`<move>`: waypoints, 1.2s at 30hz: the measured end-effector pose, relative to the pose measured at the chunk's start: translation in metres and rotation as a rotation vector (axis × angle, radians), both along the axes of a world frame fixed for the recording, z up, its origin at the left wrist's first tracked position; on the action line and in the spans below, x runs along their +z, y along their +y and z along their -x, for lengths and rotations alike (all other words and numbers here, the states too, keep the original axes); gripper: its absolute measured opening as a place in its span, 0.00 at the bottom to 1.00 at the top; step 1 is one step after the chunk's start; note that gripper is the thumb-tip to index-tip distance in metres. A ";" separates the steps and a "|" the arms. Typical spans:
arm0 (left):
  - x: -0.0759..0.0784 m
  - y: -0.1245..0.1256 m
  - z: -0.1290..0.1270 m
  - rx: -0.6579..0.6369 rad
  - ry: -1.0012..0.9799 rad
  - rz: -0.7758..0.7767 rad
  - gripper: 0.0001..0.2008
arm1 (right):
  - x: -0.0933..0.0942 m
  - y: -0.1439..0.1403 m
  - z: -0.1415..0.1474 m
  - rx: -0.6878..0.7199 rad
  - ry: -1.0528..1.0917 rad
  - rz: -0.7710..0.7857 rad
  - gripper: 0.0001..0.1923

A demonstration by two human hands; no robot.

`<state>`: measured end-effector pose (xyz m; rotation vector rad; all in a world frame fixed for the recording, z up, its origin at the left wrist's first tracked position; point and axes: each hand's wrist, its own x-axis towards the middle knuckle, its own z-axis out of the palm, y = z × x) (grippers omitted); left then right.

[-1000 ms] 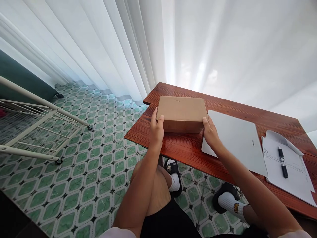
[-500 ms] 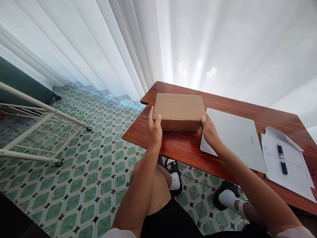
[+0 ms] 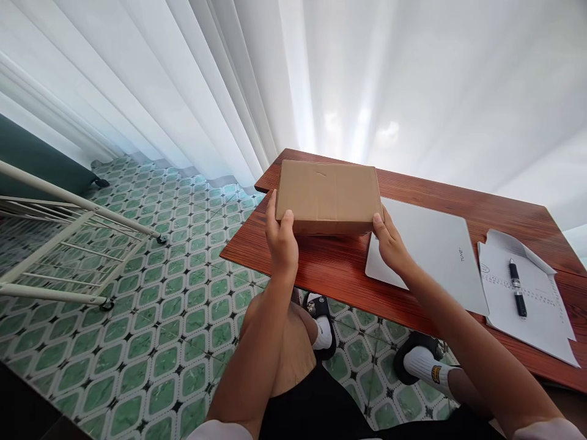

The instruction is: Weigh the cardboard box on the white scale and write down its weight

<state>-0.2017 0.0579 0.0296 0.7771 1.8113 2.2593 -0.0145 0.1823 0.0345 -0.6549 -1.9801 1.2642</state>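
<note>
A closed brown cardboard box (image 3: 329, 192) is held between my two hands over the wooden table (image 3: 321, 269). My left hand (image 3: 281, 235) grips the box's near left corner, thumb on the top edge and fingers along the side. At the near right corner, my right hand (image 3: 389, 241) holds on in the same way, with its thumb at the top edge. The box's near side is tilted, and its underside seems lifted off the tabletop. Just right of the box lies a closed silver laptop (image 3: 435, 256), partly covered by my right hand and forearm.
Sheets of paper (image 3: 541, 324) with a black pen (image 3: 517, 287) on them lie at the table's right. A white wheeled rack (image 3: 87, 226) stands on the tiled floor (image 3: 183, 275) at left. White curtains (image 3: 389, 79) hang behind the table.
Both hands have raised the box a little and tilted it, so more of its top faces me and less of its front side shows. The view has shifted slightly.
</note>
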 end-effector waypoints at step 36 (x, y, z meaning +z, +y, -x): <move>0.012 0.048 -0.109 -0.636 0.139 -0.195 0.32 | 0.002 0.024 -0.170 -0.337 0.033 -0.039 0.32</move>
